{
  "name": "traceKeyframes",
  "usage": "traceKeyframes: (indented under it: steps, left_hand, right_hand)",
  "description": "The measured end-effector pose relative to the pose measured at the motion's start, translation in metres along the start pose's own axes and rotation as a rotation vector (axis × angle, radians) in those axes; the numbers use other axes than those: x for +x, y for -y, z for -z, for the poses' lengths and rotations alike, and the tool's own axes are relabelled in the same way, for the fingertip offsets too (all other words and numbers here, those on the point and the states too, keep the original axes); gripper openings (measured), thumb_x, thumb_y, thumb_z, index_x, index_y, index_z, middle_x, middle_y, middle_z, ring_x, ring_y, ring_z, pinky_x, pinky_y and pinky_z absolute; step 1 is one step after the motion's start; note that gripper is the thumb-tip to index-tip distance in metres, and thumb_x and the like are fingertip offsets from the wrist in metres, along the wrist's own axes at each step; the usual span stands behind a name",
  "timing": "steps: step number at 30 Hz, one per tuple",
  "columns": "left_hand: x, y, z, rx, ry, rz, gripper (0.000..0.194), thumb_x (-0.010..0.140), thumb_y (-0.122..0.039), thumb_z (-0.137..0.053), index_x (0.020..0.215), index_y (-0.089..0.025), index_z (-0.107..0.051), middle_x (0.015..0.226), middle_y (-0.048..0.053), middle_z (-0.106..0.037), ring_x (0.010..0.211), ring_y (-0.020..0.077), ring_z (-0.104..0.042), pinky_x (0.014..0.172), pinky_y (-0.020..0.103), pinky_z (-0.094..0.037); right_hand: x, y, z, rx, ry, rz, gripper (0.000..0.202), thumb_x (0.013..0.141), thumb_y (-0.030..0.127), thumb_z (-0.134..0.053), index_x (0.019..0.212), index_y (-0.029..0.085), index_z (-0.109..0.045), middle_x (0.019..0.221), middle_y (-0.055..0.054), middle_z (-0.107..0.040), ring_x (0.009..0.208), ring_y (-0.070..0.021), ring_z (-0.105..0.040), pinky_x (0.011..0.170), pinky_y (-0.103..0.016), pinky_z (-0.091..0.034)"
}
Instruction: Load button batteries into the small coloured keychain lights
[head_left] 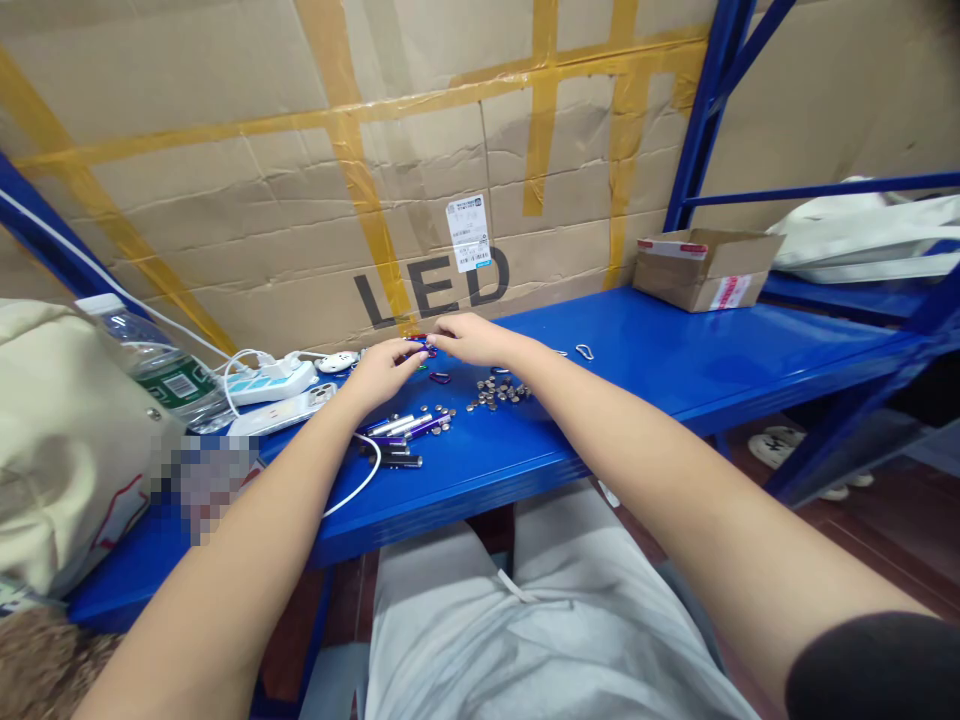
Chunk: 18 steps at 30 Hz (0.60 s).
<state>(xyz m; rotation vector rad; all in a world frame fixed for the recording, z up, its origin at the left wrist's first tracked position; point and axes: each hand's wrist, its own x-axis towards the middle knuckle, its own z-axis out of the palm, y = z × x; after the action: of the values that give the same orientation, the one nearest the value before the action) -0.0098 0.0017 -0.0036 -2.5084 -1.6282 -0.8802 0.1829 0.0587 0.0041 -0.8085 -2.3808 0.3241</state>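
Note:
Both of my hands meet over a small heap of coloured carabiners (421, 347) on the blue tabletop, near the big carton. My left hand (384, 372) reaches in from the left, fingers stretched out with thumb and forefinger apart at the heap. From the right comes my right hand (471, 341), fingers bent loosely down over the same carabiners; its fingertips are partly hidden. A dark red carabiner (439, 378) lies just in front. Several small round button cells (496, 392) are scattered below my right wrist. Slim metal pen-like torches (405, 428) lie beside my left forearm.
A power strip (281, 381), a phone (281, 412) and a water bottle (169, 365) stand left, near a cream bag (67, 430). A white cable (375, 470) loops near the front edge. Behind is a large carton (300, 220); an open cardboard box (701, 268) sits right.

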Motion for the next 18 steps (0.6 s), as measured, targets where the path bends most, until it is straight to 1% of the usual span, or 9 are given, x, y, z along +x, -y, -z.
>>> traceKeyframes:
  steps: [2, 4, 6, 8, 10, 13, 16, 18]
  left_hand:
    - [-0.002, 0.004, 0.004, -0.082, 0.088, 0.056, 0.044, 0.088, -0.051, -0.047, 0.106, -0.020, -0.072, 0.097, 0.005, -0.072, 0.087, 0.0219, -0.063, 0.079, 0.032, -0.048]
    - [-0.003, 0.006, 0.007, -0.138, 0.153, 0.107, 0.047, 0.087, -0.055, -0.047, 0.108, -0.020, -0.071, 0.093, 0.004, -0.072, 0.083, 0.0208, -0.063, 0.077, 0.031, -0.048]
    - [-0.004, 0.005, 0.008, -0.166, 0.183, 0.135, 0.048, 0.085, -0.056, -0.049, 0.108, -0.020, -0.071, 0.090, 0.003, -0.072, 0.082, 0.0204, -0.063, 0.076, 0.030, -0.048]
    - [-0.004, 0.004, 0.009, -0.170, 0.199, 0.142, 0.048, 0.084, -0.056, -0.050, 0.108, -0.020, -0.071, 0.089, 0.003, -0.072, 0.081, 0.0203, -0.062, 0.076, 0.030, -0.048]
    - [-0.004, 0.003, 0.009, -0.165, 0.202, 0.129, 0.048, 0.084, -0.057, -0.051, 0.107, -0.019, -0.071, 0.090, 0.004, -0.072, 0.082, 0.0206, -0.062, 0.077, 0.030, -0.048]
    - [-0.004, 0.003, 0.006, -0.141, 0.178, 0.083, 0.048, 0.085, -0.055, -0.049, 0.107, -0.019, -0.072, 0.094, 0.005, -0.073, 0.084, 0.0223, -0.063, 0.081, 0.033, -0.048]
    - [-0.004, 0.004, 0.003, -0.069, 0.127, -0.003, 0.044, 0.086, -0.050, -0.049, 0.106, -0.019, -0.073, 0.104, 0.007, -0.073, 0.096, 0.0246, -0.063, 0.090, 0.035, -0.047]
    - [-0.005, 0.004, 0.001, -0.019, 0.088, -0.067, 0.041, 0.088, -0.046, -0.048, 0.107, -0.020, -0.073, 0.111, 0.007, -0.072, 0.103, 0.0249, -0.062, 0.094, 0.035, -0.045]
  right_hand:
    - [-0.001, -0.005, 0.003, 0.010, 0.067, 0.084, 0.022, 0.091, 0.033, -0.052, 0.100, 0.016, -0.064, 0.098, -0.009, -0.069, 0.085, -0.0176, -0.060, 0.071, -0.027, -0.041]
    - [-0.001, -0.007, 0.005, -0.012, 0.088, 0.144, 0.022, 0.089, 0.027, -0.056, 0.106, 0.017, -0.065, 0.104, -0.009, -0.069, 0.090, -0.0182, -0.060, 0.076, -0.028, -0.042]
    - [0.000, -0.007, 0.006, -0.058, 0.091, 0.175, 0.021, 0.089, 0.023, -0.055, 0.106, 0.017, -0.067, 0.106, -0.009, -0.070, 0.093, -0.0181, -0.060, 0.079, -0.028, -0.042]
    - [0.000, -0.004, 0.008, -0.112, 0.097, 0.185, 0.019, 0.090, 0.022, -0.055, 0.102, 0.016, -0.068, 0.104, -0.009, -0.070, 0.091, -0.0176, -0.060, 0.078, -0.028, -0.041]
    - [-0.001, 0.000, 0.008, -0.162, 0.111, 0.181, 0.018, 0.090, 0.022, -0.054, 0.095, 0.015, -0.069, 0.098, -0.009, -0.071, 0.085, -0.0168, -0.060, 0.074, -0.027, -0.039]
    - [-0.002, 0.004, 0.007, -0.193, 0.110, 0.169, 0.018, 0.089, 0.020, -0.052, 0.086, 0.014, -0.068, 0.088, -0.008, -0.070, 0.074, -0.0149, -0.057, 0.067, -0.026, -0.036]
    - [-0.002, 0.005, 0.003, -0.183, 0.091, 0.172, 0.018, 0.087, 0.019, -0.051, 0.081, 0.013, -0.066, 0.082, -0.007, -0.069, 0.070, -0.0139, -0.054, 0.064, -0.025, -0.034]
    - [-0.003, 0.005, 0.001, -0.160, 0.093, 0.141, 0.017, 0.085, 0.017, -0.051, 0.076, 0.013, -0.064, 0.076, -0.006, -0.068, 0.067, -0.0133, -0.054, 0.063, -0.025, -0.034]
